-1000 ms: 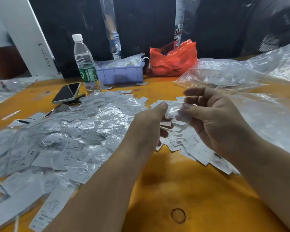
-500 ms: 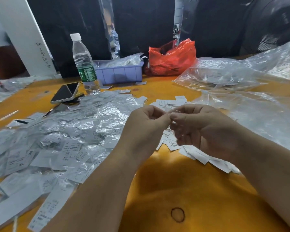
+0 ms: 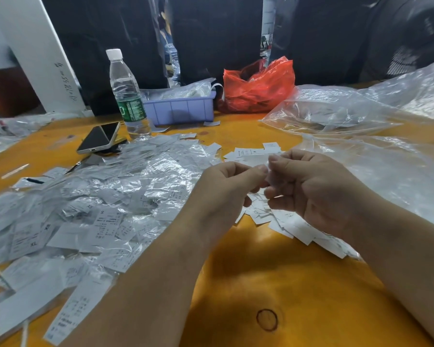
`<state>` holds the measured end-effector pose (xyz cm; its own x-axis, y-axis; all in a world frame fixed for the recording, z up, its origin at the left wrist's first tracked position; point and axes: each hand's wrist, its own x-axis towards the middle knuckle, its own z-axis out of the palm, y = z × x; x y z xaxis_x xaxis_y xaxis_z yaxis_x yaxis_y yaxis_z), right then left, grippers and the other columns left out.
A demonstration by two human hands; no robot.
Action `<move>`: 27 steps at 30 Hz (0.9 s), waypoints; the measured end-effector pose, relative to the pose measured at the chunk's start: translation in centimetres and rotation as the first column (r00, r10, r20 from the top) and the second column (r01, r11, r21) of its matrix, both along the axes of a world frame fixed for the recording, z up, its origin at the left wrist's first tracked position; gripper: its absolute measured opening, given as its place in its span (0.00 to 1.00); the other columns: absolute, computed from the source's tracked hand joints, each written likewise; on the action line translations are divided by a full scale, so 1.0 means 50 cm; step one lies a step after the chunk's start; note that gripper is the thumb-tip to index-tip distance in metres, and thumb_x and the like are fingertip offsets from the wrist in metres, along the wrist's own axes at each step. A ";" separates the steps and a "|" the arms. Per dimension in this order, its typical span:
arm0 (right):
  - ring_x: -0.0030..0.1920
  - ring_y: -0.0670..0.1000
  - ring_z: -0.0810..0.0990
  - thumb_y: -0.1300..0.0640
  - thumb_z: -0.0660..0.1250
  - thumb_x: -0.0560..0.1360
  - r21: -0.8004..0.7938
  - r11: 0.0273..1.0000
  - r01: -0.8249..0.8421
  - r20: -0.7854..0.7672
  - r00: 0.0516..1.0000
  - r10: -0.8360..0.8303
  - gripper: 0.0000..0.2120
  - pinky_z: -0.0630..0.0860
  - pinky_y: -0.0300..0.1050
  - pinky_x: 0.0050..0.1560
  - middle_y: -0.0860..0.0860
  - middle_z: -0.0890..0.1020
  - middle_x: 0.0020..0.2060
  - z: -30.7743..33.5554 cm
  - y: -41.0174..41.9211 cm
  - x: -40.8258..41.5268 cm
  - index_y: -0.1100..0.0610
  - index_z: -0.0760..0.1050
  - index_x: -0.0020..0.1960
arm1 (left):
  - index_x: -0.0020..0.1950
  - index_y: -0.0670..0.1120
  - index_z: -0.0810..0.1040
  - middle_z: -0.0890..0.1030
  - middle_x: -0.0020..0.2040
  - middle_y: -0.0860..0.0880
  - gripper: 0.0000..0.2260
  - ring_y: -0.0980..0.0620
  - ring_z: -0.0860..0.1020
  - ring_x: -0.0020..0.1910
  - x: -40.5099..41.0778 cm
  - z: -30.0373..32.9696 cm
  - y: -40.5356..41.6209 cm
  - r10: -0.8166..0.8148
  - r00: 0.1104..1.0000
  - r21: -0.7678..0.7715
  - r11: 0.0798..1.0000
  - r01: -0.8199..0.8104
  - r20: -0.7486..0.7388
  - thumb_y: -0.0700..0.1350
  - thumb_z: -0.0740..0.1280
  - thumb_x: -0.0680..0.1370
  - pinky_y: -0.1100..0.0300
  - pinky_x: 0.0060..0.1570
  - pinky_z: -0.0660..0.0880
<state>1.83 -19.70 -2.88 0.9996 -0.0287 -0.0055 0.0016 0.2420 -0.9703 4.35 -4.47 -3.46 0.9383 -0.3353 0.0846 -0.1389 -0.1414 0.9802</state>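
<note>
Left hand and right hand, both in a curled pinch on one small clear plastic sleeve, heap of bagged white labels at nine o'clock.

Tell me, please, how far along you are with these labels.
Probably well past halfway, if sleeving is the job. Done: the big heap of sleeved labels on the left of the table. In hand: the left hand and right hand pinch one label between them. Left: the small pile of bare labels under the right hand.
</note>
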 end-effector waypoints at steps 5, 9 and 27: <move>0.30 0.52 0.81 0.57 0.70 0.67 -0.014 0.999 -0.035 0.021 0.999 0.035 0.10 0.78 0.43 0.28 0.57 0.82 0.34 0.000 0.001 -0.002 0.61 0.74 0.44 | 0.39 0.49 0.81 0.79 0.33 0.56 0.07 0.58 0.74 0.31 0.005 -0.002 0.004 0.040 0.999 -0.025 0.999 -0.039 0.033 0.45 0.69 0.77 0.66 0.31 0.68; 0.30 0.51 0.81 0.68 0.70 0.68 -0.034 0.999 -0.038 -0.003 0.999 0.037 0.08 0.77 0.42 0.29 0.58 0.82 0.35 0.000 -0.002 -0.001 0.60 0.74 0.45 | 0.38 0.50 0.81 0.80 0.32 0.55 0.06 0.56 0.75 0.31 0.008 -0.002 0.007 0.096 0.995 -0.051 0.994 -0.095 0.015 0.44 0.69 0.76 0.62 0.33 0.68; 0.27 0.47 0.72 0.55 0.71 0.65 -0.108 0.989 -0.097 -0.069 0.994 0.089 0.06 0.71 0.39 0.26 0.52 0.76 0.27 0.000 -0.013 0.003 0.58 0.78 0.37 | 0.42 0.47 0.81 0.80 0.32 0.54 0.07 0.59 0.75 0.30 0.003 0.002 0.008 0.084 0.990 -0.026 0.996 -0.081 0.114 0.42 0.66 0.78 0.68 0.28 0.69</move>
<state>1.97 -20.35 -2.89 0.9956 0.0603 -0.0718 -0.0791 0.1286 -0.9885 4.50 -4.07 -3.38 0.9464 -0.2542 0.1994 -0.2391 -0.1359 0.9615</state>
